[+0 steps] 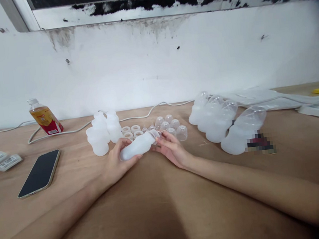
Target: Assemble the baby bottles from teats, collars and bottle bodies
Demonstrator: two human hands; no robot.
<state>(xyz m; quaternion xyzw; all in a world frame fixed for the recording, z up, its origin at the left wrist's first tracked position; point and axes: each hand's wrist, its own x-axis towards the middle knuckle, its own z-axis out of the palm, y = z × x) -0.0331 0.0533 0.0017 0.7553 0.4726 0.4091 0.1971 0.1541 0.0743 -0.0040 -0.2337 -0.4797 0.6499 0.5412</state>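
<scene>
head view: left hand (123,157) grips bottle (135,148); right hand's (174,148) grip at blurry neck unclear.

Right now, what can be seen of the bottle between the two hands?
The bottle is milky white and looks like translucent plastic, with a smooth, rounded body. It lies tilted, base toward the left, top end higher and to the right. The left hand grips the body; fingers of the right hand are at the top end, where the parts are too blurred to tell.

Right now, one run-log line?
left hand: grip on white bottle, tilted; right hand: fingers at its top end; rings, clear domes: beyond hands; phone: flat, left
</scene>
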